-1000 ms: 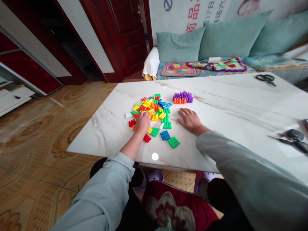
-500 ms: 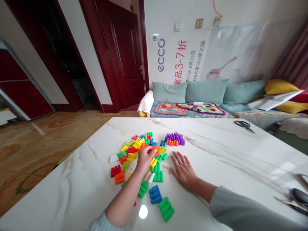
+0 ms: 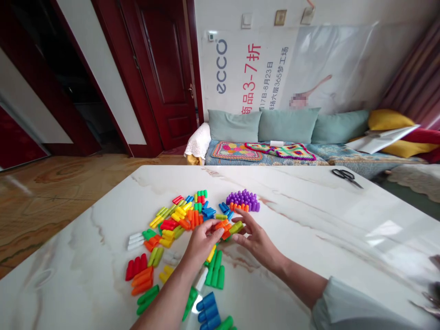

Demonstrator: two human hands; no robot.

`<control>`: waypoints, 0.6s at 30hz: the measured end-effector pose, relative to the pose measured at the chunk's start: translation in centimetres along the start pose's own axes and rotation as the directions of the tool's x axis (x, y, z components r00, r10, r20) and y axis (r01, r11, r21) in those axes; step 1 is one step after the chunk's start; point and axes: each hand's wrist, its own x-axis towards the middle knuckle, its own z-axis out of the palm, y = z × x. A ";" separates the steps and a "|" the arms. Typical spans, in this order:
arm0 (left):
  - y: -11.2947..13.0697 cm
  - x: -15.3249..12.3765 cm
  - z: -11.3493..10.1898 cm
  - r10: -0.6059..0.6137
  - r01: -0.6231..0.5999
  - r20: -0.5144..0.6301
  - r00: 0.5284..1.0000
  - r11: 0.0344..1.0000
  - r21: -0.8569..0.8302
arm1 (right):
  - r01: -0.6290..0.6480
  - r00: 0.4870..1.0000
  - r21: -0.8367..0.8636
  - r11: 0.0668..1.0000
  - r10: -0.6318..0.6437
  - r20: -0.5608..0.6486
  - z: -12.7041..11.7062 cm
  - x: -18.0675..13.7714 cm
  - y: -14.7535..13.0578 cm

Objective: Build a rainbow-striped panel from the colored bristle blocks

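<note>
One orange plastic block of joined, round-ended cylinders (image 3: 224,227), head view: pinched between thumb and fingers of my left hand (image 3: 201,240), over the white marble-patterned table (image 3: 319,220), at the right of the scattered blocks. An olive-green plastic block of the same make (image 3: 236,227) lies against its right end; cannot tell whether the two are joined. My right hand (image 3: 257,240) curves about the olive end, thumb and fingers parted; contact or pressure there, cannot tell.

Handling, my judgement: light, stiff, hard to break; smooth skin, perhaps a little slippery, though grooves between cylinders should give purchase. Best hold: across the flat sides, thumb opposite fingers, ends left free.

Looks: bright, even orange, faintly glossy, ridged; partly hidden by my fingers. Farther off, a purple plastic cluster of upright knobs (image 3: 243,198), an orange plastic row (image 3: 239,207) along its near side. Nearer, a blue three-cylinder plastic block (image 3: 208,309).
</note>
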 end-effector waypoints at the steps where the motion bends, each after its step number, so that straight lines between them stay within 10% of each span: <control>1: 0.0 0.0 0.0 0.016 -0.017 0.014 1.000 0.999 0.031 | -0.001 1.000 0.006 1.000 0.001 0.020 0.3 0.1 0.0; 7: 0.1 0.2 -1.1 0.111 -0.106 -0.245 0.963 0.994 0.032 | -0.257 0.965 0.011 0.966 0.256 0.063 1.8 -1.9 -0.6; 10: 0.6 0.1 -1.4 0.111 -0.157 -0.369 0.923 0.983 -0.097 | -0.122 0.975 -0.165 0.979 0.149 0.165 1.4 -2.3 -1.5; 14: 1.5 -0.6 -0.5 0.128 -0.157 -0.183 0.975 0.976 -0.153 | -0.042 0.998 -0.316 0.948 0.058 0.039 0.4 -1.2 -2.1; 18: 1.7 -1.2 0.4 0.183 -0.182 0.006 0.983 0.978 -0.106 | -0.025 0.998 -0.082 0.996 0.019 -0.067 0.9 -0.6 -2.0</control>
